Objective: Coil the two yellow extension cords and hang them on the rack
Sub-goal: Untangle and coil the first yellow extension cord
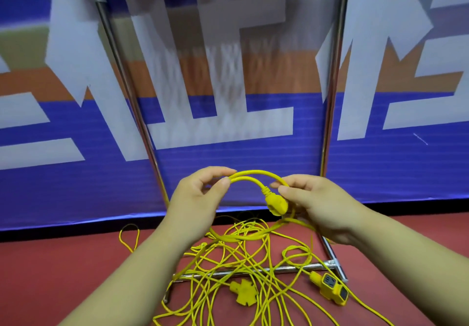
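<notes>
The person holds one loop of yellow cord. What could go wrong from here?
The loose cord on the floor is tangled, so pulling may tighten knots. Strands cross the rack's base bar, where a socket block might snag. The left hand and right hand only pinch the loop, which could slip.

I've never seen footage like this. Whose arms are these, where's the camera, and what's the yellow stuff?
No machine here: a person wears one camera on the head, looking down at their own arms. The left hand and right hand each pinch a loop of yellow extension cord, its plug hanging by the right hand. More cord lies in a tangle on the red floor with two socket ends. The shiny poles are the rack.
</notes>
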Demonstrator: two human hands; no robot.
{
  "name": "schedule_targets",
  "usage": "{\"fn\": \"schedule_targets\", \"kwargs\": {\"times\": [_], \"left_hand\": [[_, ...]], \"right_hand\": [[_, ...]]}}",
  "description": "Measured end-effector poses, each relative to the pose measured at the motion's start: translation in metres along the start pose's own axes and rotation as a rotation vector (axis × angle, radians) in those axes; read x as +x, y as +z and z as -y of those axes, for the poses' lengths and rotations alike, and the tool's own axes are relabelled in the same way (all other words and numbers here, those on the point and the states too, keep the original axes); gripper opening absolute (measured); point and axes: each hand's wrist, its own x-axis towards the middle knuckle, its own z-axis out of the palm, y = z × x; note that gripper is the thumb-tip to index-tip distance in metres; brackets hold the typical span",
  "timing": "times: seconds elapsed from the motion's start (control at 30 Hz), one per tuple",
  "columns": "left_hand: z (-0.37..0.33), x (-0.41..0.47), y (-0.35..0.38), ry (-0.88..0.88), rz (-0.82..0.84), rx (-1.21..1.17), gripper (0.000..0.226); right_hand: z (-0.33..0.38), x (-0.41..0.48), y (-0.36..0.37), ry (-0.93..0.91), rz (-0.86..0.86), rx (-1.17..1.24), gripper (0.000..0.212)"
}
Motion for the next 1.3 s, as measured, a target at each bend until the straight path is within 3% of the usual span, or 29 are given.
{"fn": "schedule_targets", "kwargs": {"times": [0.1, 0.2, 0.43, 0.5, 0.77, 1.0, 1.17, 1.3], "left_hand": [[0.001, 0.003, -0.007, 0.101, 0.022, 0.219, 0.028], [-0.001, 0.006, -0.007, 0.105, 0.003, 0.184, 0.034], [0.003, 0.013, -0.015, -0.461, 0.345, -0.371, 0.017], [0.008, 0.017, -0.015, -0.556, 0.313, -0.518, 0.025], [0.021, 0.031, -0.010, -0.504, -0.032, -0.583, 0.023], [0.019, 0.036, -0.008, -0.542, -0.078, -0.796, 0.021], [0.026, 0.036, -0.002, -0.575, -0.072, -0.598, 0.020], [0.035, 0.029, 0.008, -0.623, 0.032, -0.409, 0.024]], "right_hand": [[0.006, 0.004, 0.001, 0.028, -0.030, 0.131, 0.017], [0.010, 0.009, -0.003, 0.051, -0.066, 0.210, 0.016], [0.008, 0.017, -0.014, 0.043, -0.173, 0.178, 0.015], [0.005, 0.020, -0.017, 0.037, -0.215, 0.158, 0.015], [-0.013, 0.037, -0.022, 0.166, -0.315, 0.039, 0.012], [-0.018, 0.035, -0.022, 0.189, -0.126, -0.162, 0.016], [-0.012, 0.035, -0.016, 0.010, -0.148, -0.176, 0.014], [-0.008, 0.035, -0.011, -0.068, -0.174, -0.128, 0.015]]}}
